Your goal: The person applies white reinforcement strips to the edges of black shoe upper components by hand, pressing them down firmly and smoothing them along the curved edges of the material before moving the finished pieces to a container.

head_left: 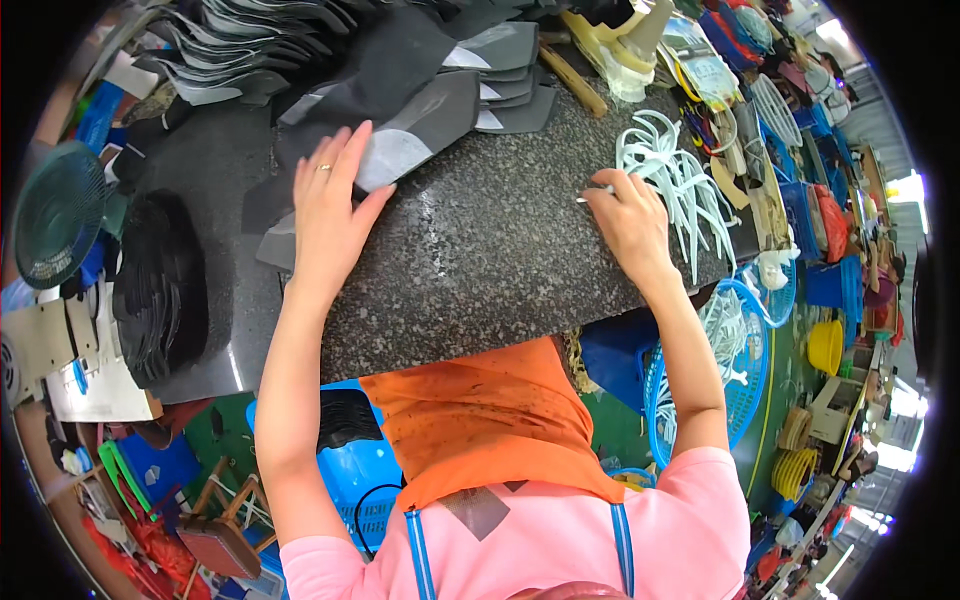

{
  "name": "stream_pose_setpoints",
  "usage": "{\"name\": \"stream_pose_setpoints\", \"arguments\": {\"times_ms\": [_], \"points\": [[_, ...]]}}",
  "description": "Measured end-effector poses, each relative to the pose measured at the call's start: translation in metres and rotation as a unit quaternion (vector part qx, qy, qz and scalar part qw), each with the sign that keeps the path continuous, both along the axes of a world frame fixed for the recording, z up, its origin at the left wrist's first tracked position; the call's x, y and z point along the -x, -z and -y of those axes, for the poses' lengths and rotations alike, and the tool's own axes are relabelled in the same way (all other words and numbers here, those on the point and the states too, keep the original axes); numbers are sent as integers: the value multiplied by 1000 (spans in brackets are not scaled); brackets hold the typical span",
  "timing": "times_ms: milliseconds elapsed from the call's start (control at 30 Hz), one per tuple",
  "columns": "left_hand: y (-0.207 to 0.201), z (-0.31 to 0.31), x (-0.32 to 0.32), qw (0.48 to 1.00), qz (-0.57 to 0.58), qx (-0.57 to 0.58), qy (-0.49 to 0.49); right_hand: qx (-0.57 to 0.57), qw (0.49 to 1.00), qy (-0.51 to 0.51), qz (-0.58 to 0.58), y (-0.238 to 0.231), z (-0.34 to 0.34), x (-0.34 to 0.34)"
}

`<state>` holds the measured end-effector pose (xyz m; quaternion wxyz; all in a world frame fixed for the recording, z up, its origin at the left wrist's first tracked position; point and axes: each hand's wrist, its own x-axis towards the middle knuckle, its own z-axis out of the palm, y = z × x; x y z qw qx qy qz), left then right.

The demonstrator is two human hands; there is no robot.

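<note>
My left hand (335, 205) lies palm down, fingers stretched out and thumb apart, at the near edge of some black flat cut pieces (440, 105) with pale grey patches. Its fingertips touch the pieces; it grips nothing that I can see. At the right of the dark speckled stone tabletop (475, 260), my right hand (630, 215) is closed, fingertips pinched on a thin white piece (582, 200). Most of that piece is hidden by the fingers. Right beside this hand lies a loose heap of thin white strips (675, 175).
Stacked black pieces (245, 45) fan out at the far left, and another dark stack (160, 285) stands nearer. A wooden stick (575, 80) lies at the back. Blue baskets (755, 385), one holding white strips, stand below the right edge. A green fan (60, 215) is at the left.
</note>
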<state>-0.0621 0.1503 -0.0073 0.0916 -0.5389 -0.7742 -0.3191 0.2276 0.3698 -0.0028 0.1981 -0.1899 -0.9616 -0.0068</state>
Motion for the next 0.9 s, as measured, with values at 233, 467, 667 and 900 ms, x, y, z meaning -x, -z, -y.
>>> {"name": "stream_pose_setpoints", "arguments": {"times_ms": [233, 467, 667, 900], "points": [[-42, 41, -72, 995, 79, 16, 51, 489, 741, -25, -459, -15, -17, -8], [-27, 39, -143, 961, 257, 24, 101, 320, 926, -163, -119, -38, 60, 2], [-33, 45, -157, 834, 536, -95, 95, 348, 889, -278, -109, -30, 93, 10], [-28, 114, -134, 964, 249, -58, -70, 393, 882, -258, 0, -28, 122, 31]]}}
